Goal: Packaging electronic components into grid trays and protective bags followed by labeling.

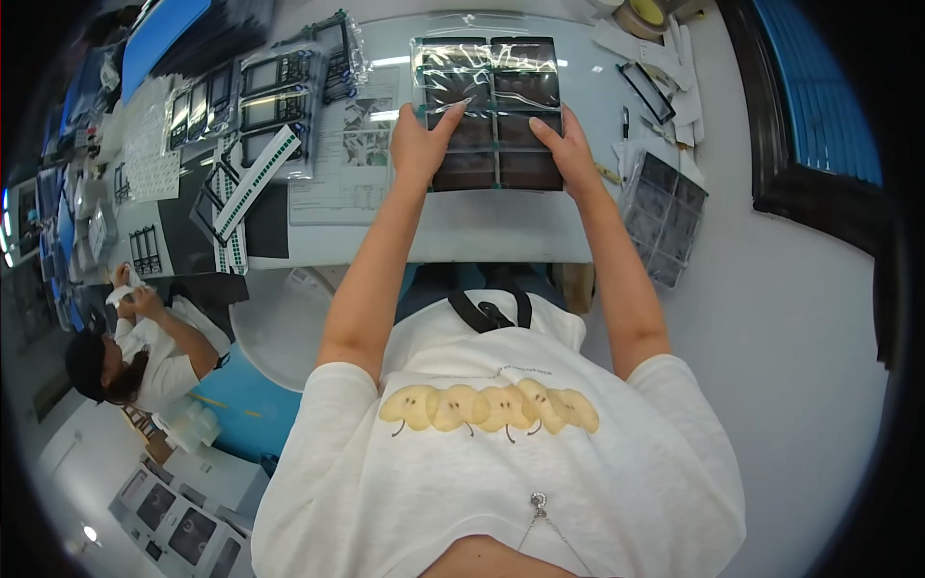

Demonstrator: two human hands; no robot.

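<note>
A clear plastic bag (526,164) holds dark, flat rectangular panels in two side-by-side columns, with shiny creases across its upper part. My left hand (422,146) grips its left edge, the thumb lying on top of the film and the fingers mostly hidden. At the right edge my right hand (570,152) is closed on the same bag, thumb also on top. Both hands keep it over the white table (453,231). Just left of the bag, a printed sheet (337,183) with small pictures lies on the table.
Bagged black frames (275,106) lie at the left, near white strips with green marks (255,183). A loose black frame (647,93) and a tape roll (641,17) are at the far right. A bagged grey pack (663,217) sits by the right edge. Another person (159,342) works at left.
</note>
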